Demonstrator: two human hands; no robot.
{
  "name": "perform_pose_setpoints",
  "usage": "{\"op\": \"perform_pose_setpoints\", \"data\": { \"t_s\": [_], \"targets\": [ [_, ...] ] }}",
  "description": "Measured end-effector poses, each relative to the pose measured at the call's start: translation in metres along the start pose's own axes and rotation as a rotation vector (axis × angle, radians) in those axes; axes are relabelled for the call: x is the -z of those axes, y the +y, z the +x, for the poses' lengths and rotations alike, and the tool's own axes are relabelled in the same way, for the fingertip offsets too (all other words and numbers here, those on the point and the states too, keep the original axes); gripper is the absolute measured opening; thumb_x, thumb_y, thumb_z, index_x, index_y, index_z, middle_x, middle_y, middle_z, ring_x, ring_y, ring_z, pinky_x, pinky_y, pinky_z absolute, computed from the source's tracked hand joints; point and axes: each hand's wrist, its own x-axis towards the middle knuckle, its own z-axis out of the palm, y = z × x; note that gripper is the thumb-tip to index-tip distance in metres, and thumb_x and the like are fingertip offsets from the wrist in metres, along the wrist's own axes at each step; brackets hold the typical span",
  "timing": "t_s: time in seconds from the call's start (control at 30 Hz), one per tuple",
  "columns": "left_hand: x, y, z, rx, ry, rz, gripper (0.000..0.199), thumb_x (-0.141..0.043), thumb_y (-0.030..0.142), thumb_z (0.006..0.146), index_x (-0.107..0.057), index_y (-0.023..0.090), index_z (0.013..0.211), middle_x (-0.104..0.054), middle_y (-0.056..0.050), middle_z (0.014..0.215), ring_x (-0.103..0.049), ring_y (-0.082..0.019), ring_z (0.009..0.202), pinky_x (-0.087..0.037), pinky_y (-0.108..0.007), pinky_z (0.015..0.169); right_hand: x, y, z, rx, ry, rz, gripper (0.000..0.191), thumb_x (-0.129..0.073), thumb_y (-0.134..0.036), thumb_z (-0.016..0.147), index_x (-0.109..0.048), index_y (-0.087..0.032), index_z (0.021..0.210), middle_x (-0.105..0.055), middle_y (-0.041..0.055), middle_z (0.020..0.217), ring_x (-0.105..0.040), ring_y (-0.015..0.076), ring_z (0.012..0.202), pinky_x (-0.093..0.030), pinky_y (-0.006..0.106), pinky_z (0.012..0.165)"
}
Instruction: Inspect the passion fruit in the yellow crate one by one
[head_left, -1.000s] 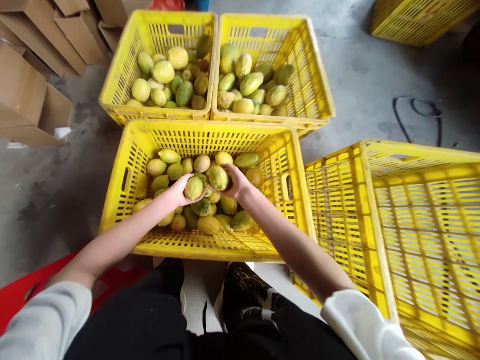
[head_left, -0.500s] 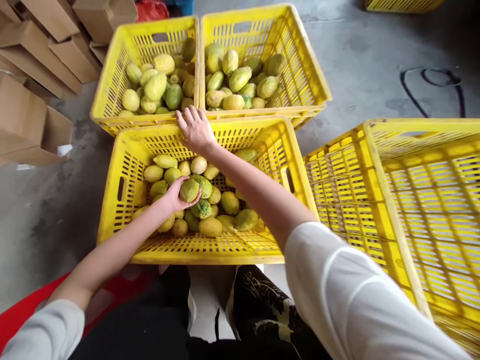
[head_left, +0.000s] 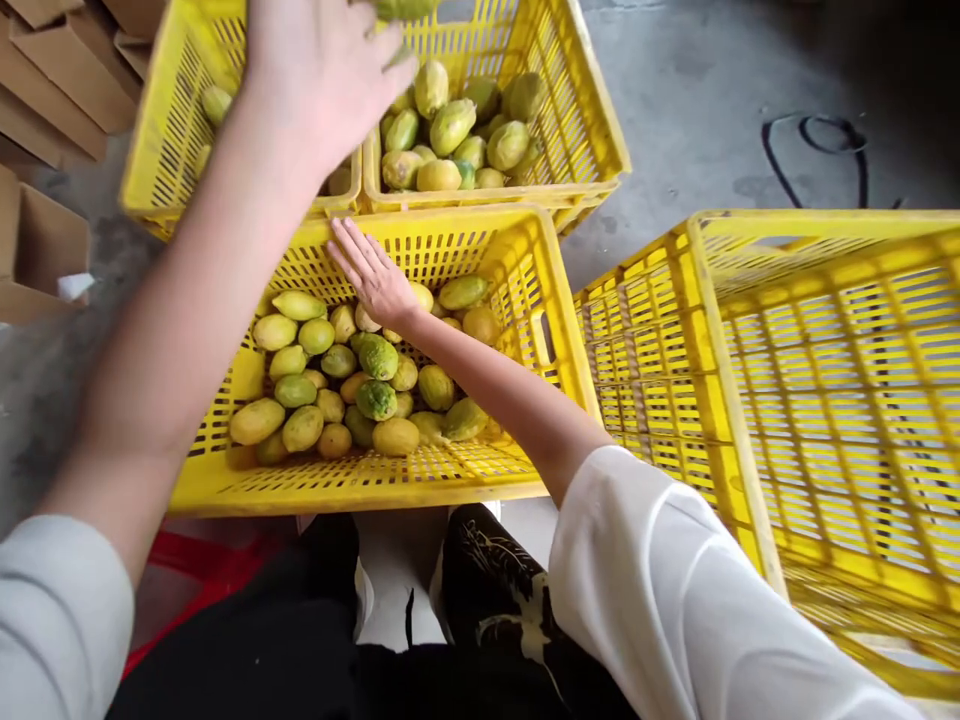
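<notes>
My left hand (head_left: 322, 85) is raised over the back crates, blurred by motion, its fingers around a green fruit (head_left: 409, 8) cut off by the top edge. My right hand (head_left: 379, 285) lies open against the inner back wall of the near yellow crate (head_left: 360, 497), fingertips up at its rim. Inside that crate are several yellow and green fruits (head_left: 395, 437), some with bumpy skin. The back right crate (head_left: 606, 110) holds several similar fruits (head_left: 452, 126). Much of the back left crate (head_left: 154, 130) is hidden behind my left forearm.
A large yellow crate (head_left: 739, 400) stands at the right. Cardboard boxes (head_left: 52, 240) fill the upper left. A black cable (head_left: 780, 165) lies on the grey floor. Something red (head_left: 214, 565) is at my left, below the near crate.
My left hand has risen from the near crate, up and forward over the back crates, with a fruit. My right hand has slipped slightly down the crate's back wall. The view has shifted.
</notes>
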Motion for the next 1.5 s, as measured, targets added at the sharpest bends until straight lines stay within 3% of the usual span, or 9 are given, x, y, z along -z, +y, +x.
{"op": "perform_pose_setpoints", "data": {
  "t_s": [0.07,0.2,0.3,0.4,0.6,0.83,1.17,1.37,1.5],
  "targets": [
    [0.008,-0.017,-0.012,-0.109,-0.177,-0.189,0.109,0.023,-0.010,0.083,-0.074,-0.007,0.134,-0.076,0.001,0.145,-0.052,-0.036,0.170,-0.046,-0.031,0.085,0.020,0.009,-0.012,-0.067,-0.111,-0.171,0.052,-0.046,-0.025,0.093,-0.085,-0.014,0.126,-0.079,0.0184,0.180,-0.029,0.0277,0.201,-0.017,0.065,0.161],
    [0.042,-0.090,-0.020,-0.163,-0.369,0.507,0.042,-0.051,-0.007,0.115,-0.093,-0.010,0.124,-0.094,-0.010,0.110,-0.085,-0.037,0.153,-0.068,-0.041,0.118,0.055,0.041,-0.036,-0.137,-0.441,-0.665,0.075,-0.072,-0.021,0.089,-0.082,-0.012,0.163,-0.064,0.0240,0.196,-0.043,0.0464,0.195,-0.014,0.076,0.164],
    [0.074,-0.152,-0.003,-0.109,-0.431,1.176,0.035,-0.075,0.009,0.114,-0.100,0.013,0.139,-0.093,-0.014,0.155,-0.076,-0.045,0.168,-0.056,-0.057,0.148,0.059,0.062,-0.041,-0.106,-0.537,-0.961,0.085,-0.064,-0.021,0.105,-0.064,-0.009,0.189,-0.061,0.0287,0.197,-0.046,0.0507,0.190,-0.023,0.081,0.160],
    [0.102,-0.205,0.014,-0.106,-0.497,1.554,0.057,-0.069,0.017,0.114,-0.087,0.015,0.168,-0.078,-0.022,0.179,-0.072,-0.049,0.171,-0.057,-0.058,0.144,0.051,0.069,-0.036,-0.075,-0.533,-1.176,0.087,-0.052,-0.018,0.114,-0.051,-0.013,0.201,-0.063,0.0281,0.193,-0.052,0.0491,0.183,-0.034,0.079,0.156],
    [0.113,-0.269,0.014,-0.218,-0.419,1.514,0.060,-0.056,0.024,0.115,-0.082,0.008,0.165,-0.074,-0.034,0.166,-0.074,-0.053,0.158,-0.059,-0.065,0.135,0.044,0.060,-0.035,-0.131,-0.472,-1.290,0.083,-0.034,-0.012,0.118,-0.053,-0.021,0.199,-0.060,0.0236,0.192,-0.045,0.0472,0.182,-0.035,0.085,0.152],
    [0.107,-0.282,0.006,-0.097,-0.236,1.380,0.064,-0.060,0.034,0.116,-0.074,0.008,0.173,-0.068,-0.038,0.172,-0.059,-0.060,0.169,-0.049,-0.075,0.141,0.062,0.065,-0.055,-0.230,-0.357,-1.226,0.057,-0.039,-0.021,0.121,-0.070,-0.008,0.166,-0.064,0.0374,0.175,-0.057,0.0573,0.162,-0.055,0.081,0.129],
    [0.076,-0.272,-0.008,-0.004,-0.055,1.239,0.054,-0.064,0.043,0.121,-0.079,0.017,0.166,-0.072,-0.037,0.173,-0.050,-0.064,0.180,-0.036,-0.095,0.142,0.085,0.083,-0.073,-0.293,-0.225,-0.921,0.056,-0.080,-0.033,0.099,-0.067,-0.019,0.151,-0.076,0.0281,0.161,-0.074,0.0502,0.150,-0.062,0.067,0.134],
    [0.078,-0.279,-0.004,0.016,0.130,1.195,0.056,-0.053,0.028,0.123,-0.074,0.012,0.172,-0.068,-0.035,0.179,-0.055,-0.056,0.179,-0.025,-0.087,0.157,0.063,0.056,-0.063,-0.693,0.074,-0.580,0.046,-0.102,-0.033,0.086,-0.070,-0.027,0.119,-0.085,0.0119,0.132,-0.082,0.0456,0.143,-0.067,0.058,0.132],
    [0.083,-0.272,-0.003,0.095,0.101,1.217,0.056,-0.067,0.027,0.120,-0.071,0.012,0.174,-0.064,-0.035,0.182,-0.054,-0.055,0.179,-0.047,-0.074,0.149,0.049,0.045,-0.061,-0.755,0.237,-0.247,0.043,-0.098,-0.036,0.089,-0.063,-0.031,0.114,-0.081,0.0047,0.113,-0.088,0.0381,0.125,-0.078,0.055,0.114]
  ]
}}
